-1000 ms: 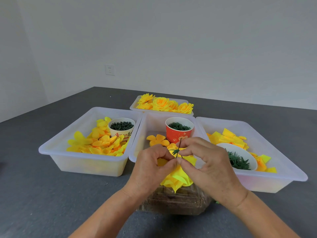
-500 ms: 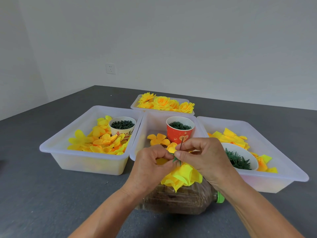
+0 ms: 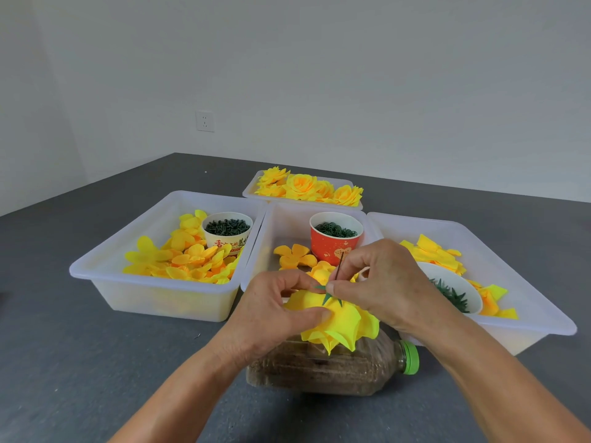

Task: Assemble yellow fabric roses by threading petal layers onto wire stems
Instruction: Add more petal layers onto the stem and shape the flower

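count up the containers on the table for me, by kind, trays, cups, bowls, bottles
Translucent white plastic trays: 4 (left, middle, right, far)
Paper cups: 2 (white, red)
White bowl: 1
Clear plastic bottle with green cap, lying on its side: 1
Total: 8

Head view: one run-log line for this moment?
step: threading calyx | left hand: holds yellow rose | right hand: pinches wire stem

You'll find red printed characters on the white paper cup (image 3: pixel 227 231) in your left tray, but they are too blurred to read. The red paper cup (image 3: pixel 334 243) carries only a gold heart-like emblem, with no legible wording.
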A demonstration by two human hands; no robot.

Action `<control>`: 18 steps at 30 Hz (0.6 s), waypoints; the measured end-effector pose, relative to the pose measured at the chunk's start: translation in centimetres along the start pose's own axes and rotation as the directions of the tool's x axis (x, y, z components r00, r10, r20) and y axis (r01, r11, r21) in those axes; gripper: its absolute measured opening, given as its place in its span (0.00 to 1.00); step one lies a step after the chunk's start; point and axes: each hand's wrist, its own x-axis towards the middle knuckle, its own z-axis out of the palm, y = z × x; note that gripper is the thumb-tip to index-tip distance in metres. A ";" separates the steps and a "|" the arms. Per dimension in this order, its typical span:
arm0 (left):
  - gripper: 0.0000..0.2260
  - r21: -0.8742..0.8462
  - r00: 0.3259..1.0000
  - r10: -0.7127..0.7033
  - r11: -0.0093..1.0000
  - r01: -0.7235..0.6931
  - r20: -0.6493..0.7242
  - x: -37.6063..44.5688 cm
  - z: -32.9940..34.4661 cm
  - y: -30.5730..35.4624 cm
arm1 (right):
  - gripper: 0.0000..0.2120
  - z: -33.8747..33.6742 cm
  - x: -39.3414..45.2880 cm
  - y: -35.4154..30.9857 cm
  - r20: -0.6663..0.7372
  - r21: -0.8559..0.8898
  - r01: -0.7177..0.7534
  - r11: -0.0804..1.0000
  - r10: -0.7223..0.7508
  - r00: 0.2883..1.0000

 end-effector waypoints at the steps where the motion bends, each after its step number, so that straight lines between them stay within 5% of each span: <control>1: 0.11 0.004 1.000 0.000 1.000 0.000 -0.003 0.0 0.0 0.0 | 0.08 -0.1 0.2 -0.1 0.025 -0.018 0.000 1.000 0.001 1.000; 6: 0.14 0.033 1.000 0.012 0.999 -0.011 -0.009 0.2 -0.1 -0.3 | 0.05 -0.4 0.8 -0.2 0.090 -0.051 -0.003 0.999 0.008 0.996; 18: 0.13 0.061 1.000 -0.004 0.998 0.005 -0.022 0.1 -0.1 -0.4 | 0.06 0.5 -0.2 0.7 -0.009 0.153 -0.085 0.985 0.088 0.996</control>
